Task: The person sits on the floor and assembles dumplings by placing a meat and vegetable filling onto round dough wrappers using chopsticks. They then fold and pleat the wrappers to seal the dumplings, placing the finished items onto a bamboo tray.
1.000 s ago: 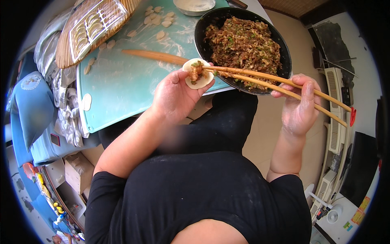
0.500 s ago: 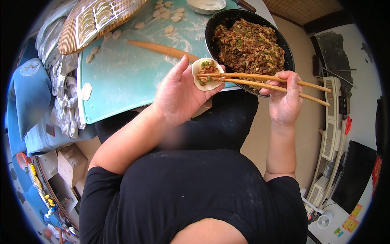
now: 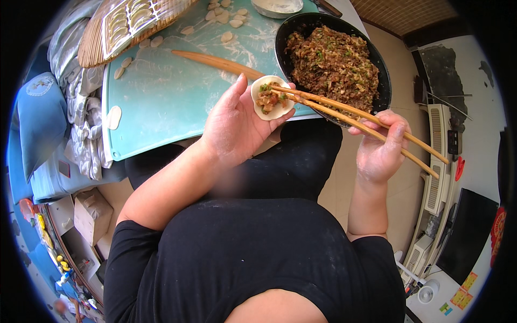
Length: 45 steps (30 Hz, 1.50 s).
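Observation:
On the fingers of my left hand (image 3: 234, 126) lies a round dumpling wrapper (image 3: 279, 111), its thumb raised beside the rim. A small mound of meat filling (image 3: 266, 99) with green bits sits in the wrapper's middle. My right hand (image 3: 381, 148) grips a pair of wooden chopsticks (image 3: 344, 110), whose tips touch the filling from the right. Just beyond both hands, a black pan (image 3: 278, 48) is heaped with the same minced filling (image 3: 334, 67). A tapered wooden rolling pin (image 3: 215, 63) lies on the mat, partly hidden behind my left hand.
The floured turquoise mat (image 3: 156, 107) covers the table. Several flattened dough pieces (image 3: 222, 17) lie on it, one near its left edge. A woven tray (image 3: 91, 46) with a white rack of dumplings (image 3: 132, 21) stands far left. A metal bowl (image 3: 277, 6) of flour is behind the pan.
My right hand has shifted slightly right and down, and the chopsticks slant more steeply. The filling now spreads lower across the wrapper. My left hand has stayed nearly in place.

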Each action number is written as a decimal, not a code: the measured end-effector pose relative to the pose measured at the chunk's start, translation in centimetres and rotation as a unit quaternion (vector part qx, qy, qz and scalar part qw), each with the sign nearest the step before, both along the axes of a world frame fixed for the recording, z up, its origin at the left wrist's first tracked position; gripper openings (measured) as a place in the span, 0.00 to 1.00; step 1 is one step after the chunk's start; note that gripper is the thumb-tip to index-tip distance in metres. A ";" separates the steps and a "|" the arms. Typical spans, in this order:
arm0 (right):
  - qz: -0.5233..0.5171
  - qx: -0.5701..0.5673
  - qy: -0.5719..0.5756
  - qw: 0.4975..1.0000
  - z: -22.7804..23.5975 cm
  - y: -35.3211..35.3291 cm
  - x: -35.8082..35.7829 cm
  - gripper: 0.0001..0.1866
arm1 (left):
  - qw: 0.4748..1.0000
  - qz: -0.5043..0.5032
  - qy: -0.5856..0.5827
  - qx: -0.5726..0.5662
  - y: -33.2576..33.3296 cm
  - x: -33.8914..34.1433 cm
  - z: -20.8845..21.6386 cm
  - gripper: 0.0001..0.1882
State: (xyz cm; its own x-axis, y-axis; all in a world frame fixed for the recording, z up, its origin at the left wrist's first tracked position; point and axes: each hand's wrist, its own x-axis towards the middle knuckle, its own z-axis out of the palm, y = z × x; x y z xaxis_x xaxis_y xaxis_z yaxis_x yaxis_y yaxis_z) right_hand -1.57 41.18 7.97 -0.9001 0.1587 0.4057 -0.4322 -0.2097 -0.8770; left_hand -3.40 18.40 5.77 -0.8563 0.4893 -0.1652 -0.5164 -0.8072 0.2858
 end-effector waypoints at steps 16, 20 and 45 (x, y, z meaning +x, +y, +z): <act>0.052 -0.081 -0.103 0.990 2.1 3.8 -2.4 0.17 | 0.998 -0.059 -0.008 0.007 -0.8 0.3 -0.6 0.32; 0.147 -0.027 -0.096 0.984 3.6 4.9 -3.6 0.17 | 0.989 -0.145 0.002 0.005 -0.5 0.5 -1.1 0.33; 0.151 -0.002 -0.078 0.985 1.2 2.8 -4.5 0.17 | 0.994 -0.101 -0.015 -0.044 0.0 0.7 -1.1 0.34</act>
